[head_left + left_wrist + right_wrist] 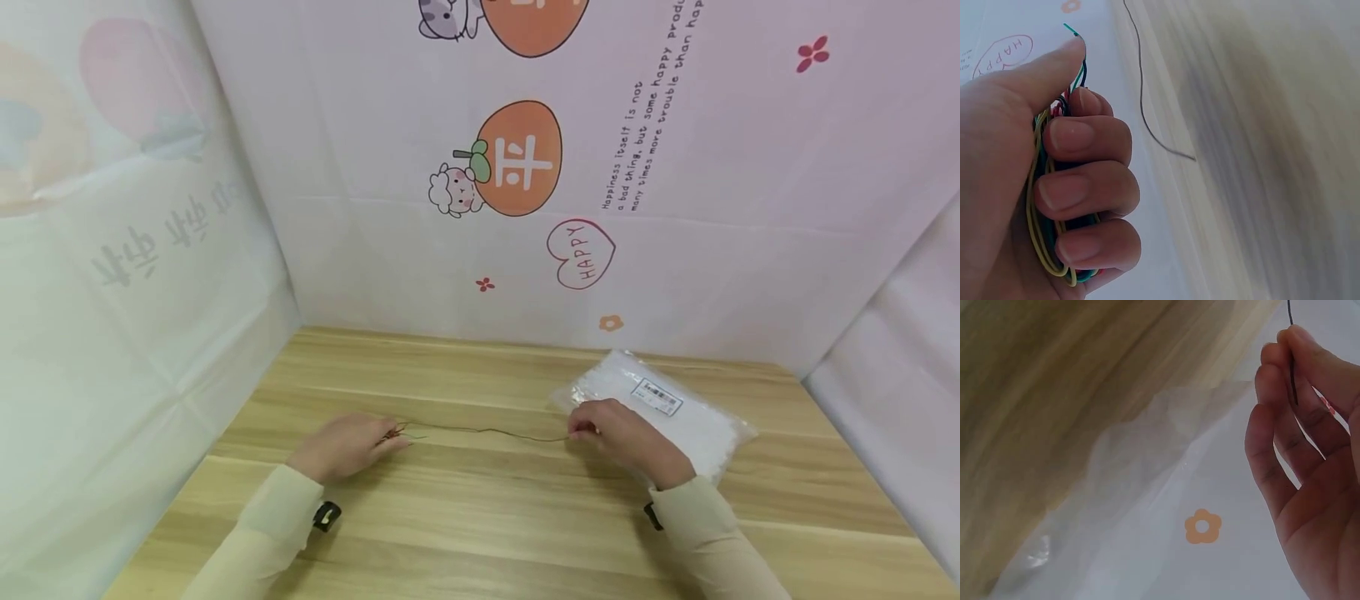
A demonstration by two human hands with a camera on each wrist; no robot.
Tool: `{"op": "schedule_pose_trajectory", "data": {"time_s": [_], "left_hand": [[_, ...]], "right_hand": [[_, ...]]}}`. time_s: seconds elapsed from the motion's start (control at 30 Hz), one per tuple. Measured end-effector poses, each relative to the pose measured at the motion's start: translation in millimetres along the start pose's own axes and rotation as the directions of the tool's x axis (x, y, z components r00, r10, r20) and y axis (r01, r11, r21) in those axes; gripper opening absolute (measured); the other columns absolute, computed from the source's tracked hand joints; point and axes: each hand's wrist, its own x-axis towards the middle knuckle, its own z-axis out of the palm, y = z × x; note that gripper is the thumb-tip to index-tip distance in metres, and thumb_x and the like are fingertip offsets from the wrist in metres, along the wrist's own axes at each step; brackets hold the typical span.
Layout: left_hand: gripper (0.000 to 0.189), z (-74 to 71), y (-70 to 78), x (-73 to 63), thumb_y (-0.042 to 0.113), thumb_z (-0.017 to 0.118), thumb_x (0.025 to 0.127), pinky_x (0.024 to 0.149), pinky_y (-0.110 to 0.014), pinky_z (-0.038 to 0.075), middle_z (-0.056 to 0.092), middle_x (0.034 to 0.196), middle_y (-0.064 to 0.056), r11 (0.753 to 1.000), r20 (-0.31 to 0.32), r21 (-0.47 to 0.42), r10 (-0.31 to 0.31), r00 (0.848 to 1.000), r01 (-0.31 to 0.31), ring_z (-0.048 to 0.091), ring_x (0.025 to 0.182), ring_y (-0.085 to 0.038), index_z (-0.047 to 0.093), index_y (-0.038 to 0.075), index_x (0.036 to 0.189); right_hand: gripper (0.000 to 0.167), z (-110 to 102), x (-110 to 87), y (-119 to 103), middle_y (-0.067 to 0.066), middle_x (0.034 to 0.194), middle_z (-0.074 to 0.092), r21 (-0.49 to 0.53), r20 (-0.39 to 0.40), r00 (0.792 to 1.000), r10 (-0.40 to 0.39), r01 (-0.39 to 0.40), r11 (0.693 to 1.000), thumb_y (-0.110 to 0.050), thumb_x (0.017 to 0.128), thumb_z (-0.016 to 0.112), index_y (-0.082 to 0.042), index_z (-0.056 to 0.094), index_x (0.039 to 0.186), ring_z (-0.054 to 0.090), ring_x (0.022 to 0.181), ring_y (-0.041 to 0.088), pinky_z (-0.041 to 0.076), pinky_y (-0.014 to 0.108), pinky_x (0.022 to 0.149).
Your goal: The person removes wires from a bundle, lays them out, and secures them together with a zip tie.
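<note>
My left hand [347, 446] curls its fingers round a bundle of thin coloured wires [1038, 219], yellow, green and red, looped inside the palm in the left wrist view. A green wire end pokes up past the thumb. My right hand [622, 435] pinches a single dark wire [1293, 381] between thumb and fingertips, its short end lying along the fingers. In the head view this long wire [480, 430] stretches, slightly wavy, across the space between both hands, close over the table. Part of the bundle is hidden by the left fingers.
A clear plastic bag [693, 425] with white contents and a barcode label [657, 397] lies on the wooden table [465, 525], partly behind the right hand. Printed white cloth [360, 183] hangs at the back and both sides.
</note>
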Motion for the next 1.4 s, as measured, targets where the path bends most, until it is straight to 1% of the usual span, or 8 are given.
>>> {"op": "schedule_pose_trajectory", "data": {"time_s": [0.07, 0.17, 0.33, 0.47, 0.57, 0.77, 1.1, 1.4], "left_hand": [[0.028, 0.6, 3.8, 3.4, 0.044, 0.057, 0.109, 0.067, -0.031, 0.047, 0.055, 0.076, 0.009, 1.0, 0.015, -0.009, 0.002, 1.0, -0.002, 0.049, 0.069, -0.007, 0.06, 0.021, 0.094], [0.026, 0.6, 9.5, 9.2, 0.041, 0.06, 0.108, 0.065, -0.028, 0.044, 0.054, 0.075, 0.011, 0.999, 0.028, -0.028, 0.02, 0.999, -0.019, 0.046, 0.067, -0.005, 0.06, 0.021, 0.092], [0.028, 2.0, 17.5, 18.9, 0.037, 0.057, 0.11, 0.063, -0.028, 0.041, 0.046, 0.071, 0.01, 0.999, 0.045, -0.025, 0.045, 0.998, -0.044, 0.043, 0.064, -0.005, 0.056, 0.02, 0.087], [0.026, 4.1, 22.0, 27.1, 0.034, 0.057, 0.11, 0.064, -0.03, 0.042, 0.047, 0.072, 0.009, 0.998, 0.029, 0.0, 0.061, 0.998, -0.061, 0.044, 0.066, -0.007, 0.056, 0.019, 0.089], [0.025, 2.4, 27.6, 34.0, 0.031, 0.057, 0.11, 0.064, -0.03, 0.041, 0.048, 0.072, 0.008, 0.997, 0.023, -0.007, 0.076, 0.997, -0.076, 0.044, 0.066, -0.008, 0.057, 0.017, 0.089], [0.024, 1.9, 37.3, 45.5, 0.03, 0.057, 0.11, 0.062, -0.029, 0.04, 0.047, 0.071, 0.008, 0.997, 0.035, -0.006, 0.08, 0.996, -0.079, 0.043, 0.064, -0.008, 0.058, 0.017, 0.09], [0.026, 6.0, 51.3, 58.4, 0.034, 0.055, 0.111, 0.065, -0.03, 0.042, 0.047, 0.072, 0.008, 0.995, 0.018, 0.021, 0.093, 0.996, -0.093, 0.044, 0.065, -0.008, 0.055, 0.021, 0.088], [0.027, 6.0, 63.9, 66.3, 0.035, 0.055, 0.111, 0.063, -0.028, 0.04, 0.046, 0.072, 0.008, 0.993, 0.025, 0.026, 0.111, 0.994, -0.112, 0.043, 0.064, -0.007, 0.055, 0.02, 0.088]], "right_hand": [[0.009, 1, 0.3, 0, -0.003, 0.088, 0.076, 0.0, -0.001, 1.0, 0.0, 0.0, 1.0, -0.004, 0.092, 0.079, -0.012, 0.076, 0.091, 0.062, 0.08, 0.0, 0.055, 0.025, 0.074], [0.008, 1, 1.0, -1, -0.002, 0.088, 0.076, -0.011, -0.026, 0.999, -0.024, 0.024, 1.0, -0.002, 0.092, 0.079, -0.01, 0.077, 0.091, 0.067, 0.081, 0.004, 0.058, 0.027, 0.075], [0.006, 0, 3.4, -1, 0.0, 0.09, 0.077, -0.019, -0.054, 0.997, -0.06, 0.059, 0.998, -0.003, 0.094, 0.078, -0.008, 0.077, 0.093, 0.069, 0.083, 0.006, 0.059, 0.028, 0.075], [0.005, 0, 8.6, -3, 0.001, 0.09, 0.078, -0.012, -0.054, 0.997, -0.055, 0.055, 0.998, -0.002, 0.094, 0.077, -0.007, 0.078, 0.094, 0.068, 0.081, 0.005, 0.059, 0.027, 0.073], [0.004, -1, 12.7, -6, 0.001, 0.089, 0.077, -0.008, -0.048, 0.997, -0.056, 0.056, 0.998, -0.002, 0.093, 0.078, -0.005, 0.078, 0.095, 0.067, 0.079, 0.005, 0.058, 0.026, 0.072], [0.006, -1, 17.9, -14, 0.002, 0.087, 0.076, -0.011, -0.045, 0.995, -0.085, 0.084, 0.996, -0.006, 0.094, 0.078, 0.0, 0.077, 0.096, 0.067, 0.078, 0.006, 0.058, 0.026, 0.071], [0.008, -2, 27.1, -30, 0.003, 0.092, 0.078, -0.012, -0.021, 0.998, -0.066, 0.066, 0.998, -0.009, 0.096, 0.077, -0.003, 0.078, 0.1, 0.07, 0.081, 0.009, 0.059, 0.025, 0.073], [0.007, 0, 36.6, -46, 0.003, 0.093, 0.078, -0.003, -0.026, 0.994, -0.104, 0.104, 0.995, -0.009, 0.096, 0.077, -0.003, 0.078, 0.1, 0.072, 0.082, 0.012, 0.061, 0.029, 0.074]]}}
